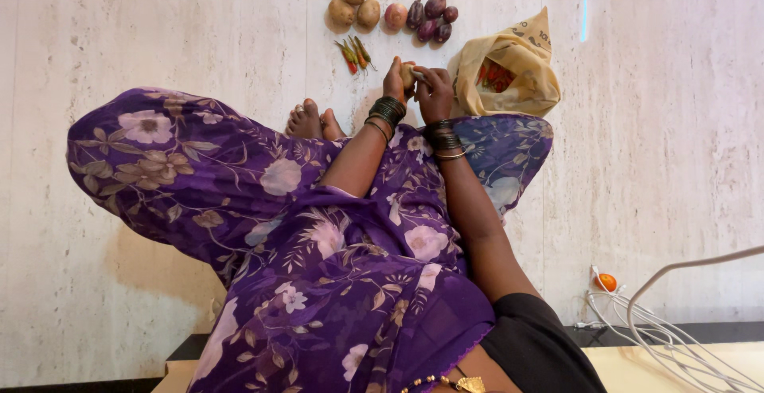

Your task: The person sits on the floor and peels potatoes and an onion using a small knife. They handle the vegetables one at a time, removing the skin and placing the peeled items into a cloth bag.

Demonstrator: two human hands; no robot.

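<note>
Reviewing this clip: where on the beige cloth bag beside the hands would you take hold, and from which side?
Probably grip the cloth bag at its gathered top corner, which stands up in a peak at the far end, coming from above. The mouth gapes toward the right hand, showing red contents, so lifting by the peak or the rim beside the opening should keep them inside.

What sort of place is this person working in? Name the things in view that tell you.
Probably a home floor used for sorting vegetables. The person sits on pale stone flooring, with potatoes, aubergines and chillies laid out beside a cloth bag.
</note>
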